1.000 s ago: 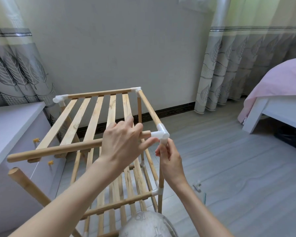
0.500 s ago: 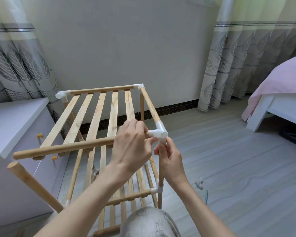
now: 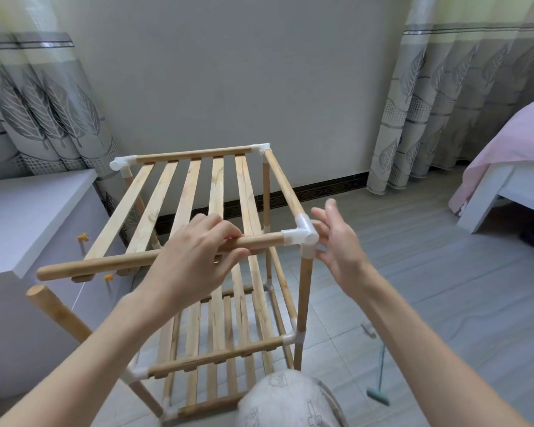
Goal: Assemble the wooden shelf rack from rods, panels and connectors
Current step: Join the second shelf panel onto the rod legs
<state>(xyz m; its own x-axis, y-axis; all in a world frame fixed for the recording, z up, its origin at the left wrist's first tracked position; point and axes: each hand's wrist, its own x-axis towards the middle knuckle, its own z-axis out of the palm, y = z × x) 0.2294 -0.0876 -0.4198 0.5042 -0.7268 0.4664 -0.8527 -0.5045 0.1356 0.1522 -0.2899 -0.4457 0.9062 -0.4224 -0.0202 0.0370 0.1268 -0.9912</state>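
Head view looks down on a half-built wooden rack (image 3: 198, 211) standing on the floor, and places below are given from its near-right corner connector (image 3: 302, 234), a white plastic piece. Far left of that connector, the front rod (image 3: 111, 266) ends bare, with no connector on it, and just below that end a leaning upright (image 3: 56, 309) also stands uncapped. The rod's long axis runs left to right, rising slightly into the connector. Left of the connector, the left hand (image 3: 195, 257) wraps the rod with curled fingers. Immediately right of the connector, the right hand (image 3: 339, 241) is spread with fingers straight, holding nothing, and it is the nearer one. The open left corner is probably what needs a connector next. No brand, label or legible writing shows.
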